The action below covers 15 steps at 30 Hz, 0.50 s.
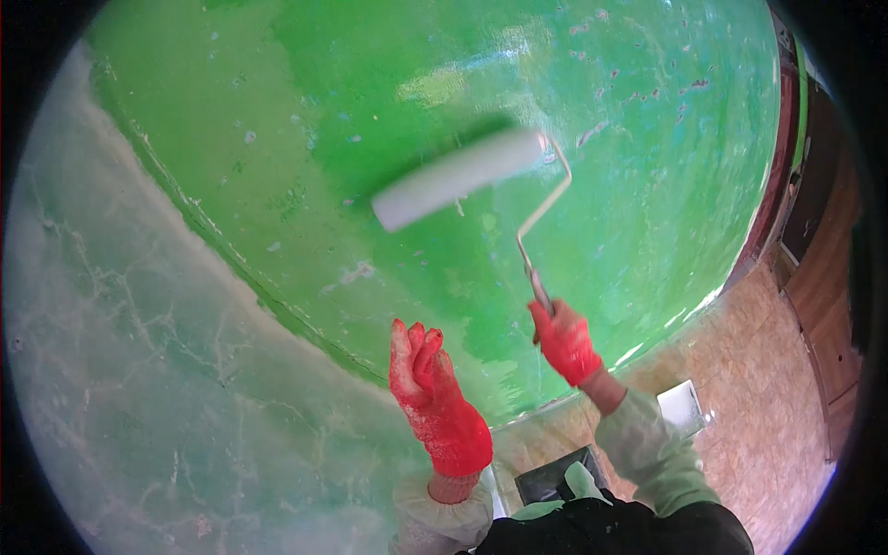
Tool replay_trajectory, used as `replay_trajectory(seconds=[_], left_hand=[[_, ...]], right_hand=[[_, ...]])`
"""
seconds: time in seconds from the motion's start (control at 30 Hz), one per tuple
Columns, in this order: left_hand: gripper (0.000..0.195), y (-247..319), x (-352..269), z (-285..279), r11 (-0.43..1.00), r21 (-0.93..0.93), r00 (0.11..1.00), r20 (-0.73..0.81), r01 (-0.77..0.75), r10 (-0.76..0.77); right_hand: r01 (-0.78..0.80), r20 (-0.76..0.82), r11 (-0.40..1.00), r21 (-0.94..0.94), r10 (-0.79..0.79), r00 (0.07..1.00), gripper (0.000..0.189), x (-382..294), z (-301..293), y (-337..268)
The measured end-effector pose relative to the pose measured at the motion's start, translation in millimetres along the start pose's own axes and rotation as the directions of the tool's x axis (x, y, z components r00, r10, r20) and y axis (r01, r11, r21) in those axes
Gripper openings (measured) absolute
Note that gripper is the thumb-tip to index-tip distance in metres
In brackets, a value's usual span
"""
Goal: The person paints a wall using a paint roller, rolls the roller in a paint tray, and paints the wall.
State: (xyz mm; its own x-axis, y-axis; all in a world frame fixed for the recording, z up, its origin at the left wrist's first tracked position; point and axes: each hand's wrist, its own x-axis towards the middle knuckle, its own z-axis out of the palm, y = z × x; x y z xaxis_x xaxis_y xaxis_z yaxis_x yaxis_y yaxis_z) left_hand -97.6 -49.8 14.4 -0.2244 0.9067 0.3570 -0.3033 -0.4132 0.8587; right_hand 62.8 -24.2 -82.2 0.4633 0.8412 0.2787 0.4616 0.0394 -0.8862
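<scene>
My right hand (565, 341), in a red work glove, is closed round the handle of a paint roller (458, 179). The roller has a bent wire frame and a long white sleeve, blurred, lying slantwise in front of a green wall (416, 277). Darker and lighter green patches show on the wall, with chipped spots scattered over it. My left hand (437, 399), also in a red glove with whitish smears, is raised palm up with its fingers somewhat bent and holds nothing.
At the left is a pale, veined grey-green wall (173, 388) meeting the green one. Below right lies a tan tiled floor (749, 361) with a white rectangular object (681, 408) and a dark rectangular object (558, 477). A wooden door or panel (825, 305) stands at the far right.
</scene>
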Motion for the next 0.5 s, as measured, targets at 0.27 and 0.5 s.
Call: replay_trajectory(seconds=[0.27,0.5], left_hand=[[0.045,-28.2,3.3,-1.5,0.993,-0.055,0.994,0.005,0.109,-0.109],[0.044,-9.3,11.6,-6.6,0.989,-0.089,0.990,-0.063,0.119,-0.125]], right_hand=[[-0.260,0.022,0.956,0.134,0.260,0.965,0.039,-29.4,39.4,50.8],[-0.201,0.011,0.956,0.212,0.204,0.979,0.035,40.3,32.4,-33.5]])
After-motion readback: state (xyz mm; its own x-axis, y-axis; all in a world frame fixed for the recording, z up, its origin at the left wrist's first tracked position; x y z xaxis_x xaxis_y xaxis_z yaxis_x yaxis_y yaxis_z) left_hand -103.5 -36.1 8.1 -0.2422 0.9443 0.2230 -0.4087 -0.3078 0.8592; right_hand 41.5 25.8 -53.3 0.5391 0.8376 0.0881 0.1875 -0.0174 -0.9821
